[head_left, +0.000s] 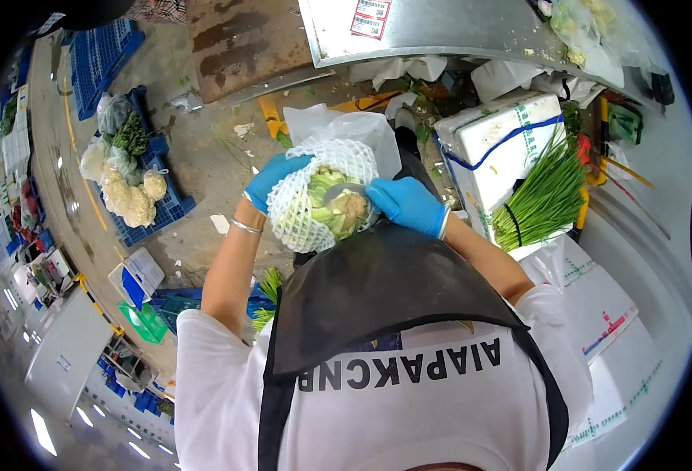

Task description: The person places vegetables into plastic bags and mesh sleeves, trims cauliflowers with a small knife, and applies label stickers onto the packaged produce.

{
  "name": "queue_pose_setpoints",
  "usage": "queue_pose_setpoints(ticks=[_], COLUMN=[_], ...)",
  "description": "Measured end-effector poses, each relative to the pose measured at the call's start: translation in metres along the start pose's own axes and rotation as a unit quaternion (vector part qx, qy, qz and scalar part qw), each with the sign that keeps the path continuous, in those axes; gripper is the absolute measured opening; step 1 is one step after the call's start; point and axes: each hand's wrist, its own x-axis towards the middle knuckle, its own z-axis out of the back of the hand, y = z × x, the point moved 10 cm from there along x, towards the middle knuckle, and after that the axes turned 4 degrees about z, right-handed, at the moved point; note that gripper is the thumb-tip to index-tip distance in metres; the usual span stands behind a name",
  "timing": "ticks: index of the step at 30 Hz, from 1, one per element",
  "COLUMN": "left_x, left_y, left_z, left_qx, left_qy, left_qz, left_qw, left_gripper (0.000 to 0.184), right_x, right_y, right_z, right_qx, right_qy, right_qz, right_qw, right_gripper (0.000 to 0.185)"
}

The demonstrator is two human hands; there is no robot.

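My left hand (277, 182), in a blue glove, is wrapped round the far left side of a cauliflower (324, 182) in a white foam net (295, 210). The cauliflower's cut stem end and pale green leaf bases face up toward me. My right hand (410, 206), also in a blue glove, is closed on a knife (344, 191). Its grey blade lies across the leaf bases beside the stem, and the handle is hidden in my fist. A dark apron (377, 282) covers my lap just below the cauliflower.
Right of me, green stalks (542, 200) bound with a black band lie on a white foam box (511, 137). A metal table (440, 35) stands ahead. Bagged cauliflowers (130, 196) sit on a blue pallet (175, 208) at left. A translucent plastic bag (354, 129) hangs beyond my hands.
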Motion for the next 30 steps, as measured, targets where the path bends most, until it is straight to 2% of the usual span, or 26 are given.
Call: queue_pose_setpoints(ticks=[2, 6, 9, 12, 15, 17, 18, 19, 21, 22, 24, 25, 26, 28, 29, 30], left_x=[0.001, 0.004, 0.008, 0.021, 0.024, 0.02, 0.039, 0.036, 0.022, 0.02, 0.015, 0.016, 0.019, 0.011, 0.002, -0.005], left_y=[-0.003, -0.001, -0.004, -0.007, -0.005, 0.004, 0.022, 0.026, 0.035, 0.033, 0.013, 0.001, -0.005, -0.033, -0.046, -0.056], left_z=[-0.003, -0.005, -0.014, -0.013, -0.01, -0.001, 0.033, 0.035, 0.034, 0.033, 0.031, 0.031, 0.036, 0.022, 0.012, -0.004], left_qx=[0.014, 0.02, 0.003, 0.059, 0.076, 0.058, 0.007, -0.038, -0.126, -0.125, -0.09, -0.073, -0.058, 0.027, 0.069, 0.074], left_qy=[-0.001, 0.006, 0.021, 0.05, 0.044, 0.012, 0.093, 0.075, 0.037, 0.032, 0.008, -0.001, -0.006, -0.038, -0.057, -0.061], left_qz=[-0.016, -0.005, -0.023, 0.007, 0.029, 0.022, 0.029, 0.038, 0.058, 0.038, 0.01, -0.006, 0.003, -0.021, -0.031, -0.059], left_qw=[1.0, 1.0, 1.0, 0.997, 0.996, 0.998, 0.995, 0.996, 0.99, 0.991, 0.996, 0.997, 0.998, 0.999, 0.995, 0.994], left_gripper=[0.036, 0.037, 0.036, 0.036, 0.038, 0.038, 0.038, 0.039, 0.039, 0.039, 0.037, 0.036, 0.036, 0.036, 0.036, 0.038], right_x=[-0.012, -0.019, -0.018, 0.005, 0.006, -0.015, -0.032, -0.047, -0.07, -0.088, -0.102, -0.103, -0.105, -0.084, -0.072, -0.056], right_y=[-0.01, -0.009, -0.02, 0.023, 0.017, 0.002, -0.006, -0.015, -0.039, -0.081, -0.132, -0.14, -0.13, -0.102, -0.08, -0.063], right_z=[-0.004, 0.001, -0.002, 0.026, 0.024, 0.012, 0.001, -0.001, 0.037, 0.046, 0.064, 0.092, 0.112, 0.117, 0.119, 0.106], right_qx=[0.103, 0.118, -0.01, -0.094, -0.089, -0.006, 0.024, 0.053, 0.213, 0.419, 0.343, 0.056, -0.232, 0.033, 0.169, 0.322], right_qy=[0.023, 0.004, -0.027, -0.045, -0.014, -0.009, 0.001, 0.012, -0.074, -0.092, -0.155, -0.194, -0.215, -0.29, -0.317, -0.25], right_qz=[-0.051, -0.039, -0.046, -0.018, -0.044, -0.028, -0.007, 0.014, 0.068, -0.05, -0.226, -0.27, -0.295, -0.234, -0.198, -0.204], right_qw=[0.993, 0.992, 0.999, 0.994, 0.995, 1.0, 1.0, 0.998, 0.972, 0.902, 0.898, 0.941, 0.902, 0.927, 0.912, 0.89], right_gripper=[0.033, 0.03, 0.03, 0.029, 0.025, 0.029, 0.03, 0.032, 0.042, 0.041, 0.037, 0.035, 0.033, 0.029, 0.029, 0.034])
